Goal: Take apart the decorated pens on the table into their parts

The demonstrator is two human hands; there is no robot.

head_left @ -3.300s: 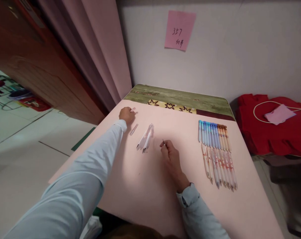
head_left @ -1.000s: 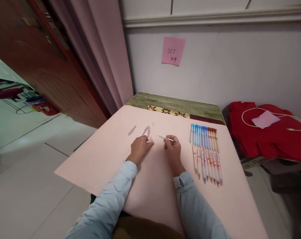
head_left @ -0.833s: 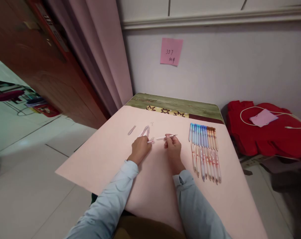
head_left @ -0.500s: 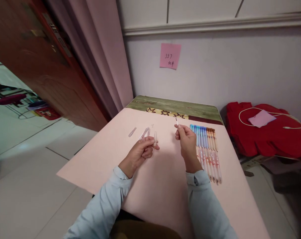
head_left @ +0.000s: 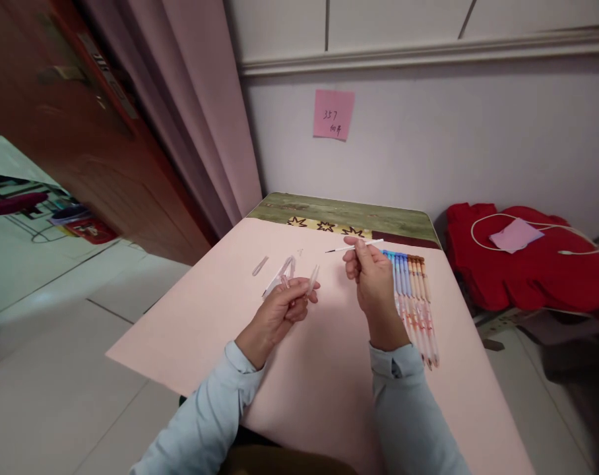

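My left hand [head_left: 284, 305] is closed on a translucent pen barrel [head_left: 314, 277], pinched between thumb and fingers and tilted upward. My right hand [head_left: 373, 280] pinches a thin white pen refill [head_left: 336, 250], which lies almost level with its dark tip toward the left. The refill and barrel are apart. Just beyond my left hand lie pinkish clear pen parts [head_left: 288, 265] and thin sticks, partly hidden by it. Farther left is a small elongated clear piece [head_left: 260, 266]. Beside my right hand, several pens [head_left: 418, 284] with blue and brown ends lie in a row, partly covered by it.
Pale pink paper [head_left: 205, 316] covers most of the table, whose green patterned top [head_left: 349, 206] shows at the far edge. Beyond rises a wall with a pink note [head_left: 333, 115]. Right of the table, red cloth [head_left: 477, 264] bears a white cable. A brown door [head_left: 106, 152] stands left.
My right hand has turned the refill from nearly upright to almost level, its dark tip now toward the left. The barrel in my left hand leans more to the right.
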